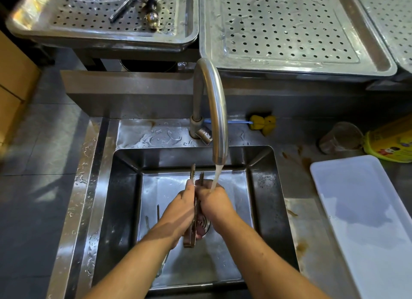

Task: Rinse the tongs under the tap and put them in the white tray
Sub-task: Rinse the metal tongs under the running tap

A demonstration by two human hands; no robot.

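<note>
- Where both forearms reach in from the bottom edge over the sink [124, 209], meeting above the drain.
- Left hand [178, 211] closed round the tongs [196, 200], fingers wrapped along the left arm of them.
- Right hand [215, 201] curled shut against the other side of the tongs, pressed close to the left hand.
- Tongs held nearly upright and tilted away: hinge end showing low, beneath the left wrist, toothed tips poking out above the knuckles, slightly parted.
- More utensils [153, 218] lying on the wet sink floor, left of the hands; too dim to name.
- Running water [216, 178] falling on the right hand's knuckles, just right of the tong tips.
- Off to the right on the stained counter, the white tray [367, 220], nothing in it, well apart from the sink.
- Curved steel tap [214, 111] rising from the wet rear ledge and arching forward over the basin.
- Behind the tap, a yellow brush head [263, 123] on a blue handle, lying against the back ledge.
- Further right, a clear plastic cup [338, 138] beside a yellow container [392, 142].
- At the back, perforated steel trays: left one [66, 29] holding metal utensils, right one [289, 31] wet and bare.
</note>
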